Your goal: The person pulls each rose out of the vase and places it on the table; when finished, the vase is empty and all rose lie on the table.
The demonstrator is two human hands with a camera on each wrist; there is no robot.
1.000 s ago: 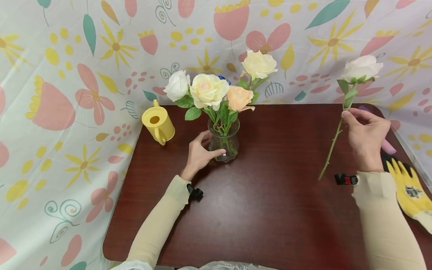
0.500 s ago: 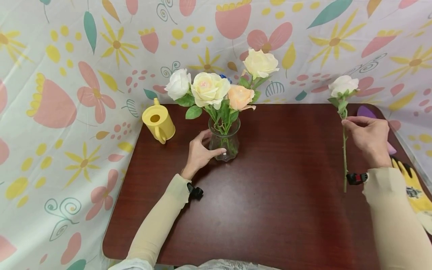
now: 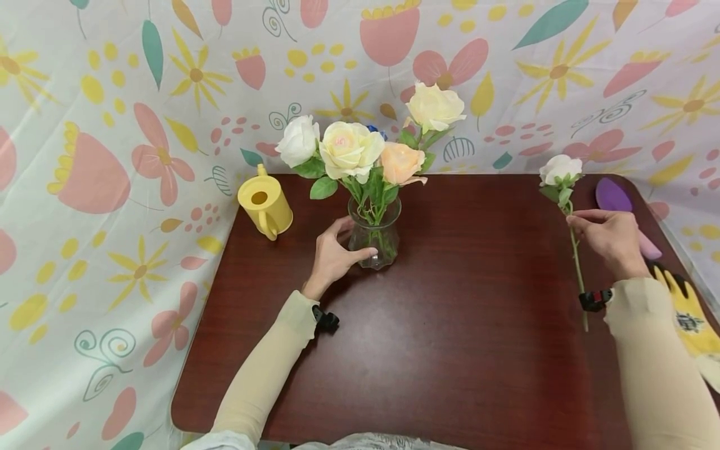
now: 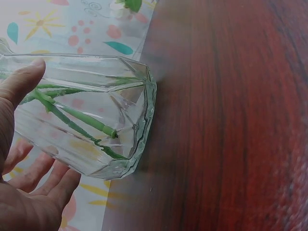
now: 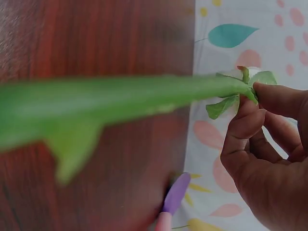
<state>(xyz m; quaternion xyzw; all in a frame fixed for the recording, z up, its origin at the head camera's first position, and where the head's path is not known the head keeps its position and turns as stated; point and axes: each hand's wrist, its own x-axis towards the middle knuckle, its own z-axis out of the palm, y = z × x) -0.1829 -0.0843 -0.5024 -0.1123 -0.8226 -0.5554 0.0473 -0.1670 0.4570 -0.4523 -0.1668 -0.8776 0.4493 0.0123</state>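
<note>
Around a glass vase [image 3: 388,250] on a dark red-brown table [image 3: 472,312], seen from the head, the thumb and fingers of the left hand [image 3: 332,253] are curved, and the vase is gripped low on its left side. Out of its mouth a white rose [image 3: 299,141], a yellow rose [image 3: 351,150], a peach rose [image 3: 401,164] and a cream rose [image 3: 434,107] are fanned. Well to the vase's right, a single bloom [image 3: 560,170], also white, is held by the right hand [image 3: 610,240], its stem [image 3: 577,262] pinched narrowly just below the leaves. Left of the vase, a yellow watering can [image 3: 264,206] is set near the table's far edge. To the vase's far right, a purple-and-pink trowel [image 3: 614,196] is partly covered by the right hand, and a yellow-and-black glove [image 3: 689,306] is partly hidden by the sleeve [image 3: 647,337]. Behind the vase, a backdrop is formed by flower-patterned cloth [image 3: 107,169].

From the left wrist, the vase is shown sideways, held between the thumb on one side and fingers on the other; green stem ends [image 4: 113,132] are seen inside, near its base.

From the right wrist, the stem is seen close and blurred, pinched between thumb and fingertips; the white petals are mostly hidden.
</note>
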